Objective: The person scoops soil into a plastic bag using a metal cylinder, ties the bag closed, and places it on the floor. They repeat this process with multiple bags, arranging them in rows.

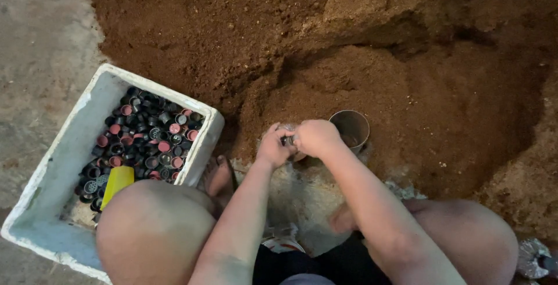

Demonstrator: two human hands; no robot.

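Brown, crumbly soil (pixel 360 35) filled the upper and right parts of the frame, heaped high toward the top. Your two hands met just below the middle of the frame, in front of that heap. Your left hand (pixel 273 145) and your right hand (pixel 315 138) were pressed close together, fingers curled around a small object (pixel 288 140) held between them; it was mostly hidden, so you could not tell what it was beyond a dark, small shape. Just to the right of your right hand stood a round metal cup (pixel 350 128), tilted with its open mouth showing, set into the soil. At the lower left of the frame sat a white foam box (pixel 64 163), its upper half packed with many black, red and pink bottle caps (pixel 145 136). A yellow container (pixel 116 183) lay in the box near your left knee (pixel 152 232), which covered the box's lower right corner. Grey concrete floor (pixel 40 41) showed along the left edge. Your right knee (pixel 465 232) sat at the lower right.
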